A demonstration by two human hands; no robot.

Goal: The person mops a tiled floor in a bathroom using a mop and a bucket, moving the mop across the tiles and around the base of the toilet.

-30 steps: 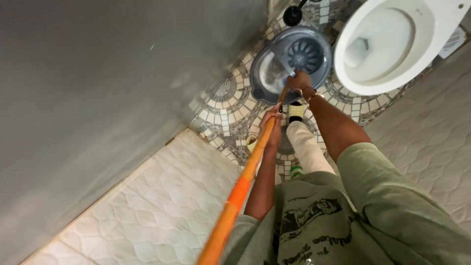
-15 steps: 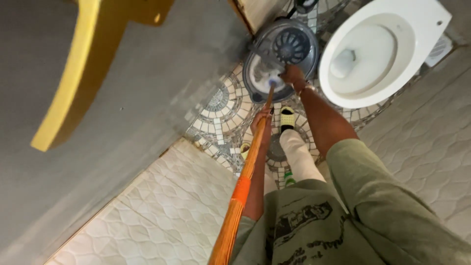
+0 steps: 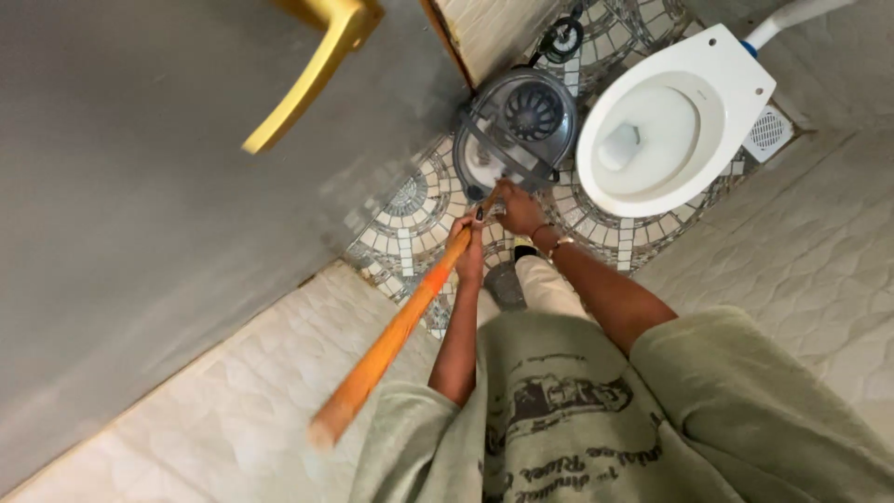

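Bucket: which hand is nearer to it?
Right. The right hand sits low on the mop handle, at the rim of the bucket; the left hand grips higher, farther back.

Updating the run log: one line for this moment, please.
left hand: gripping orange wooden mop handle | right hand: on handle's lower end, over grey plastic mop bucket | white toilet beside bucket

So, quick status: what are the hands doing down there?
Left hand, right hand: both shut on orange mop handle. Mop end in grey bucket. Toilet beside the bucket.
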